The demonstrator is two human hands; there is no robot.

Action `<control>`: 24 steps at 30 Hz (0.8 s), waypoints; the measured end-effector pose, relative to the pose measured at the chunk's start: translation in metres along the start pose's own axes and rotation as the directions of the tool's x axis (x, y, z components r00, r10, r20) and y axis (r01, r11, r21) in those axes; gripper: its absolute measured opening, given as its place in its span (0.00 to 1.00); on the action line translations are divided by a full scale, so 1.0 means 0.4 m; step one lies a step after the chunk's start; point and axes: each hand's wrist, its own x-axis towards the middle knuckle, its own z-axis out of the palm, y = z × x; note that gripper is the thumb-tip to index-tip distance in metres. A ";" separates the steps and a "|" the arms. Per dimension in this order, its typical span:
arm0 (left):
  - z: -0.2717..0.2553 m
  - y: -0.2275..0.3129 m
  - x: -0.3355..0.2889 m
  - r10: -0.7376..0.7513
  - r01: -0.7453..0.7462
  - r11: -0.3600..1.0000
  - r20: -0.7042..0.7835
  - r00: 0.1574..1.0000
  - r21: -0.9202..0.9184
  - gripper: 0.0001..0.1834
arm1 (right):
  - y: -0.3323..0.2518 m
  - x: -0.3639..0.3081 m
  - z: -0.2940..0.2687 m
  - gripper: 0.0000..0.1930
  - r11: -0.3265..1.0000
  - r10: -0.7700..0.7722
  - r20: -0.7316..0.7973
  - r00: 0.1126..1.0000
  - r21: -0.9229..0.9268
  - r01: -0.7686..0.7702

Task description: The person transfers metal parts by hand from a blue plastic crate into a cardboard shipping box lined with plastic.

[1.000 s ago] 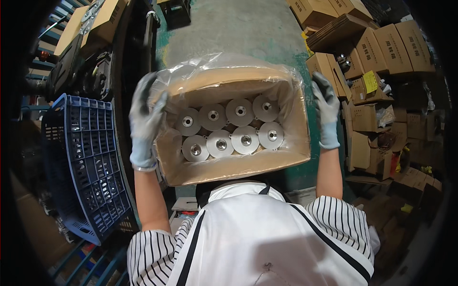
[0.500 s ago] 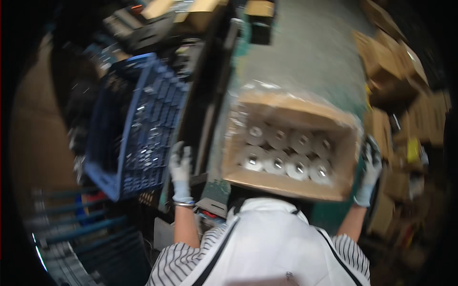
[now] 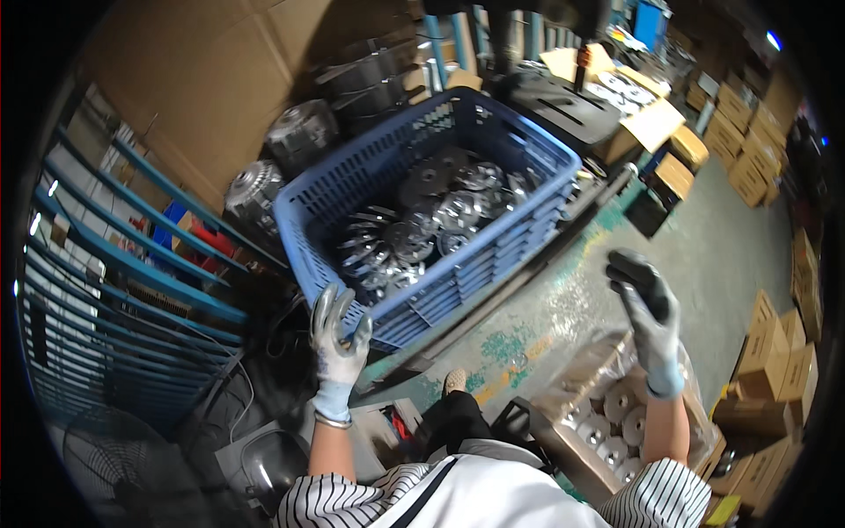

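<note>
My left hand (image 3: 339, 348), in a grey-white glove, is at the near left corner of a blue plastic crate (image 3: 484, 264). Its fingers are spread and grip nothing; whether they touch the rim I cannot tell. Shiny round metal parts (image 3: 436, 216) with finned or disc shapes lie heaped in the crate. My right hand (image 3: 647, 308), gloved with dark fingertips, hovers over the floor between the crate and an open carton. Its fingers are bent but apart, with nothing in them. The carton (image 3: 559, 449), lined with clear plastic, holds several pale metal discs (image 3: 619, 402) and is partly covered by my right forearm.
Motor-like metal housings (image 3: 299, 132) stand behind the crate. Blue metal bars (image 3: 132, 251) run along the left. At the back, another open carton (image 3: 647, 123) holds discs. Brown cartons (image 3: 761, 361) are stacked on the right. A fan (image 3: 114, 462) stands at lower left.
My view has swung left from the carton of discs to the blue crate. My right hand has left the carton's side and is raised; my left is now at the crate's corner.
</note>
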 end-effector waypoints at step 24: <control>0.008 -0.204 -0.005 -0.221 0.193 0.900 -0.027 0.975 -0.392 0.21 | 0.725 0.596 1.064 0.25 0.590 0.456 0.888 0.062 -0.353 0.726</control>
